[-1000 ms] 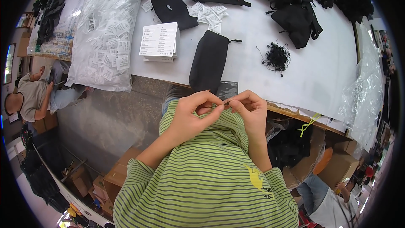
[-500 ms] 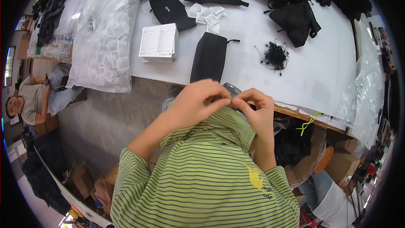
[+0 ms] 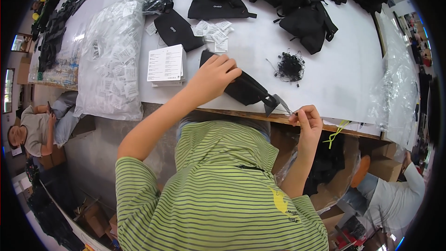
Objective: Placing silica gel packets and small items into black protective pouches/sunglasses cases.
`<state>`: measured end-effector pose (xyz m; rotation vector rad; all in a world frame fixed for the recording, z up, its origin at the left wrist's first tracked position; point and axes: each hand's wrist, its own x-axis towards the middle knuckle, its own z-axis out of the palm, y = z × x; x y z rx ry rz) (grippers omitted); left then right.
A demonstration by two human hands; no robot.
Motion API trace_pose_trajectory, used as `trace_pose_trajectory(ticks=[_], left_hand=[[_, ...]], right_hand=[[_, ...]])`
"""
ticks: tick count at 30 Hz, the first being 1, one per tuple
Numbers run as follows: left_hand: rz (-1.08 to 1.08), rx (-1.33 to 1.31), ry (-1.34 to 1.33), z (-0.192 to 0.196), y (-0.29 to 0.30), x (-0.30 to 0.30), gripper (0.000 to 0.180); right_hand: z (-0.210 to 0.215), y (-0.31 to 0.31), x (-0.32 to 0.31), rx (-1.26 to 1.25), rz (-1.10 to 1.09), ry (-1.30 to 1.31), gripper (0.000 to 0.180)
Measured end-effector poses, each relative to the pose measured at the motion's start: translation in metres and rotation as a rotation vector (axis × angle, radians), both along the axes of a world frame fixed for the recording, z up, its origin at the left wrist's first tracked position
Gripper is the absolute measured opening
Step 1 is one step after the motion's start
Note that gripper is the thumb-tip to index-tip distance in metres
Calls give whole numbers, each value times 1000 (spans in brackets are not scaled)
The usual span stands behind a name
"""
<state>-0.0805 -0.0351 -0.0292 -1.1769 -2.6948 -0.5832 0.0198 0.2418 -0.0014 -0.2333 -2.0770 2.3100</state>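
Observation:
A black zip pouch (image 3: 246, 88) lies slanted near the table's front edge. At its upper left part is my left hand (image 3: 214, 78), fingers bent and closed on it. From the pouch's right end hangs a small dark grey tag (image 3: 275, 104), on a thin cord that runs to my right hand (image 3: 307, 117). Thumb and forefinger of that hand pinch the cord, just beyond the table edge. Farther off sits a tangled pile of black tag cords (image 3: 290, 67). A stack of white printed cards (image 3: 166, 64) stands to the left of the pouch.
Several small white packets (image 3: 216, 32) lie beyond the pouch, beside more black pouches (image 3: 218, 7). A large clear bag of packets (image 3: 114, 60) rests at left. Black pouches are heaped at far right. Clear plastic sheeting (image 3: 395, 83) hangs over the right side. People sit at left and right.
My hands, earlier together at the table edge, have moved apart. The left went forward onto the pouch, the right drew the cord rightward. The pouch has turned slantwise, its tag now at the right end.

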Motion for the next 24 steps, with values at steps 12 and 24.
trace_pose_trajectory(ticks=[12,24], left_hand=[[122,213,-5,-20,-16,34,20],[114,167,28,-21,-13,22,17]], right_hand=[[-3,5,-15,672,34,10,28],[-37,-11,-27,1055,-115,253,46]])
